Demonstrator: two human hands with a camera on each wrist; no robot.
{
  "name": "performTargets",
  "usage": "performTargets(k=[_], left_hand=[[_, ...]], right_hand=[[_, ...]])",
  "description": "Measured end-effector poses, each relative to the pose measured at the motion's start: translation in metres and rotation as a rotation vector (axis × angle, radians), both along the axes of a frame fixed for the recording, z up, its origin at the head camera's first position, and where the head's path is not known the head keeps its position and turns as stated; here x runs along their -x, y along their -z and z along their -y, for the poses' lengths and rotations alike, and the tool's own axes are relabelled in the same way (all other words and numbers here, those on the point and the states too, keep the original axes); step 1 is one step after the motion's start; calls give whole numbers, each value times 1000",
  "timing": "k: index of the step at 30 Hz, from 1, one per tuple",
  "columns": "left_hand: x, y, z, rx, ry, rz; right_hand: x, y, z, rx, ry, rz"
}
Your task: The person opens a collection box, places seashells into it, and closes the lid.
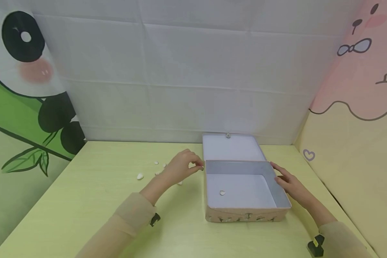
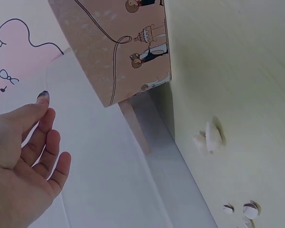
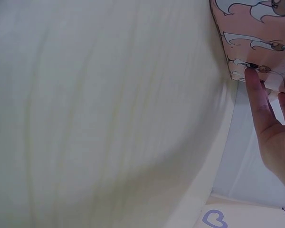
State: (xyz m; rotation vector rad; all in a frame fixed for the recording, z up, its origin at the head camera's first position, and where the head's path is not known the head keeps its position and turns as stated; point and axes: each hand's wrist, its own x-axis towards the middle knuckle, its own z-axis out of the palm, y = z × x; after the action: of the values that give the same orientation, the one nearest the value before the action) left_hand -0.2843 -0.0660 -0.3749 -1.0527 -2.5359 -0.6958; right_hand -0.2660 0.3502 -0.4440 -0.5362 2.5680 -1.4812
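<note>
Beige sleeve (image 1: 122, 222), left hand (image 1: 181, 166) with small object (image 2: 43, 97) outside open box's rim (image 1: 206, 186)

The left hand (image 1: 184, 165) reached from near left, thumb and forefinger pinched together; the right hand (image 1: 290, 182) lay farther right, fingers apparently extended, though partly hidden.

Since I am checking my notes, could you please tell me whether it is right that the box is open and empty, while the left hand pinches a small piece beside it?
Not quite: the box is open but not empty, as the head view shows a pale piece lying inside it, while the left hand pinches a small piece beside it.
</note>
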Motion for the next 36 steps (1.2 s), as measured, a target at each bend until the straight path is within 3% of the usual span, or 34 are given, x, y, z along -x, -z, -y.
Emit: performTargets(k=[5, 13, 17, 28, 36], left_hand=[[-1, -3, -13, -28, 12, 7], [-1, -2, -32, -28, 14, 76], [2, 3, -42, -6, 12, 93], [9, 20, -65, 53, 77, 151], [9, 22, -68, 65, 60, 160]], right_hand=[[1, 1, -1, 2, 0, 4], [2, 1, 0, -2, 4, 3], [2, 1, 0, -2, 4, 2], [0, -1, 0, 8, 4, 19], [0, 0, -1, -3, 9, 15]])
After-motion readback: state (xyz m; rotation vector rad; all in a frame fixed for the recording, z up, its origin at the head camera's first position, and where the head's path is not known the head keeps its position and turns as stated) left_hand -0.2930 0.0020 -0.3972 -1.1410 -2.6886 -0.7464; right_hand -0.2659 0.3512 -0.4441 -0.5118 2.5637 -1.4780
